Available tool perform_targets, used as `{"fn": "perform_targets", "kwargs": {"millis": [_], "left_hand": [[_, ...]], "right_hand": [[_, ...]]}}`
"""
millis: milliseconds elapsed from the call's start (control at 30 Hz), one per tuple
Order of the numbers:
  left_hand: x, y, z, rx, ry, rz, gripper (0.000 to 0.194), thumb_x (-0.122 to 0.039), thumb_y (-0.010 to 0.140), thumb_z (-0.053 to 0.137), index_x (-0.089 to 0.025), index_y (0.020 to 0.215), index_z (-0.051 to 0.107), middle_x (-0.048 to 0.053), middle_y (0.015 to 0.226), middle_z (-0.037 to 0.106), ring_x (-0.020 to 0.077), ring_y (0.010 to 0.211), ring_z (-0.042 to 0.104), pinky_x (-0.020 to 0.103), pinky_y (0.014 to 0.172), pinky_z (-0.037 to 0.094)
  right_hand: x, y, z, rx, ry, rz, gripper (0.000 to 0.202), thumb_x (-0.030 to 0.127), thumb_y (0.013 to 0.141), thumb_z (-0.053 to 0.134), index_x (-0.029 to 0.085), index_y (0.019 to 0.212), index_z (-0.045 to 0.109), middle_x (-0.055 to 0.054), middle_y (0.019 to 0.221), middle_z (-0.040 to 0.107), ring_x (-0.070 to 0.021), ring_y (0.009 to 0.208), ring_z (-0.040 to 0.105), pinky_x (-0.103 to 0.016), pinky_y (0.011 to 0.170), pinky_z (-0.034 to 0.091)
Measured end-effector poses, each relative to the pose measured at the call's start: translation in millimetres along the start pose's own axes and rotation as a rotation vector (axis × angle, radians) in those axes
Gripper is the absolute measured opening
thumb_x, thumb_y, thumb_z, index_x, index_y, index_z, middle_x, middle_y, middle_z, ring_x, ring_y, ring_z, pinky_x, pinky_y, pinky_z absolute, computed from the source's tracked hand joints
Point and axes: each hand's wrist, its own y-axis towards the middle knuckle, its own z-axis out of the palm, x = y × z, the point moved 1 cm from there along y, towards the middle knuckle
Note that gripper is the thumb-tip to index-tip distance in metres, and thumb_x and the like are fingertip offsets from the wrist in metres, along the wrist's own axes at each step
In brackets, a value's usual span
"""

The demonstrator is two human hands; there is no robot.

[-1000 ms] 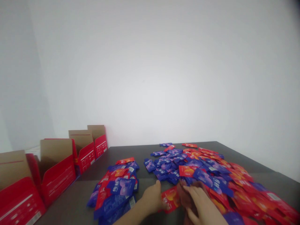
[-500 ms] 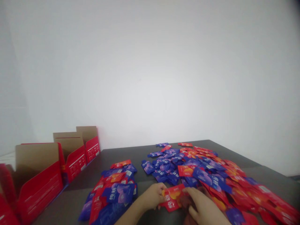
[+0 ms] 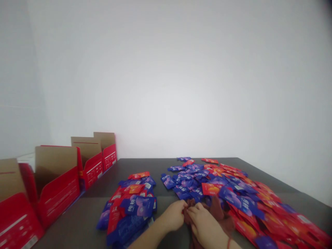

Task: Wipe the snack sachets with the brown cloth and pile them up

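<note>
My left hand (image 3: 174, 216) is closed, its fingertips pinching an edge of a brown cloth (image 3: 217, 209). Right beside it, my right hand (image 3: 206, 224) presses and grips the same cloth, with its fingers bent. The cloth is bunched up and spreads to the right past my right hand. Whether a packet lies inside or under it is hidden. To the left of my hands is a heap of red and blue packets (image 3: 140, 206). A larger heap of blue packets (image 3: 190, 183) and red packets (image 3: 278, 218) lies beyond and to the right.
Along the table's left side stands a row of open red cardboard boxes (image 3: 61, 197) with brown flaps raised. The dark table (image 3: 85, 216) runs back to a white wall (image 3: 166, 86).
The red packet that was between my hands is out of sight. Both hands have come together on the brown cloth. The view has turned left, bringing more of the boxes in.
</note>
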Motion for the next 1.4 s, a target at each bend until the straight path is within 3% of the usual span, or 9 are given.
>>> {"fn": "perform_targets", "kwargs": {"millis": [133, 300, 467, 600, 767, 933, 1133, 1233, 1400], "left_hand": [[-8, -5, -3.4, -0.008, 0.126, -0.006, 0.02, -0.013, 0.079, 0.051, -0.019, 0.094, 0.062, 0.005, 0.104, 0.063, 0.0185, 0.088, 0.059, 0.027, 0.079, 0.046], [-22, -13, -7.0, -0.033, 0.323, -0.076, 0.032, -0.008, 0.076, 0.05, -0.018, 0.104, 0.062, 0.01, 0.115, 0.058, 0.0246, 0.097, 0.062, 0.032, 0.084, 0.048], [-25, -16, -10.9, -0.023, 0.329, -0.056, 0.051, -0.007, 0.075, 0.05, -0.019, 0.124, 0.05, 0.01, 0.123, 0.056, 0.0246, 0.104, 0.06, 0.033, 0.088, 0.047], [-21, -18, -10.8, -0.029, 0.298, -0.022, 0.052, -0.009, 0.077, 0.048, -0.02, 0.128, 0.047, 0.01, 0.124, 0.056, 0.0223, 0.103, 0.06, 0.031, 0.087, 0.047], [-17, -19, -9.4, -0.027, 0.313, -0.018, 0.053, -0.007, 0.075, 0.048, -0.021, 0.126, 0.049, 0.009, 0.129, 0.052, 0.0235, 0.109, 0.058, 0.032, 0.092, 0.046], [-15, -16, -8.5, -0.001, 0.364, 0.006, 0.044, -0.008, 0.075, 0.048, -0.022, 0.116, 0.057, 0.008, 0.123, 0.054, 0.0242, 0.104, 0.061, 0.033, 0.091, 0.047], [-15, -15, -10.6, 0.027, 0.335, 0.017, 0.033, -0.015, 0.082, 0.046, -0.024, 0.112, 0.058, 0.007, 0.121, 0.054, 0.0223, 0.097, 0.06, 0.031, 0.087, 0.048], [-16, -16, -12.3, 0.048, 0.307, 0.003, 0.033, -0.019, 0.086, 0.044, -0.025, 0.116, 0.056, 0.006, 0.12, 0.054, 0.022, 0.099, 0.059, 0.03, 0.088, 0.047], [-16, -16, -11.1, 0.04, 0.364, 0.03, 0.04, -0.015, 0.082, 0.047, -0.022, 0.121, 0.053, 0.008, 0.127, 0.051, 0.0234, 0.107, 0.058, 0.031, 0.092, 0.046]], "right_hand": [[-18, -15, 5, -0.017, -0.082, 0.033, 0.047, 0.006, 0.069, 0.045, 0.019, 0.108, 0.069, -0.005, 0.114, 0.069, -0.0252, 0.107, 0.054, -0.037, 0.095, 0.039], [-41, -28, 5, -0.045, -0.328, 0.162, 0.04, 0.005, 0.075, 0.042, 0.016, 0.097, 0.072, -0.012, 0.104, 0.071, -0.0298, 0.099, 0.058, -0.04, 0.083, 0.045], [-23, -11, 16, -0.08, -0.332, 0.065, 0.035, 0.01, 0.075, 0.048, 0.015, 0.102, 0.07, -0.013, 0.107, 0.07, -0.0309, 0.104, 0.056, -0.042, 0.086, 0.044], [-11, -2, 35, -0.038, -0.284, -0.037, 0.035, 0.016, 0.079, 0.049, 0.025, 0.106, 0.07, -0.008, 0.11, 0.07, -0.0293, 0.109, 0.055, -0.04, 0.084, 0.045], [-32, -23, 45, -0.037, -0.264, -0.058, 0.044, 0.015, 0.075, 0.05, 0.025, 0.114, 0.068, -0.006, 0.121, 0.067, -0.0289, 0.113, 0.055, -0.04, 0.082, 0.049], [-45, -34, 38, -0.041, -0.302, 0.024, 0.047, 0.012, 0.071, 0.05, 0.016, 0.114, 0.069, -0.014, 0.12, 0.066, -0.0339, 0.11, 0.057, -0.044, 0.077, 0.05], [-8, -15, 33, 0.033, -0.19, -0.076, 0.043, 0.016, 0.079, 0.05, 0.024, 0.118, 0.067, -0.005, 0.12, 0.067, -0.0285, 0.116, 0.053, -0.039, 0.086, 0.046], [1, -8, 16, 0.087, -0.116, -0.07, 0.045, 0.019, 0.074, 0.054, 0.027, 0.115, 0.067, -0.002, 0.119, 0.068, -0.0288, 0.113, 0.052, -0.04, 0.089, 0.044], [7, 3, -18, 0.109, -0.136, 0.081, 0.037, 0.02, 0.076, 0.05, 0.018, 0.106, 0.07, -0.01, 0.11, 0.069, -0.0306, 0.111, 0.051, -0.041, 0.09, 0.041]]}}
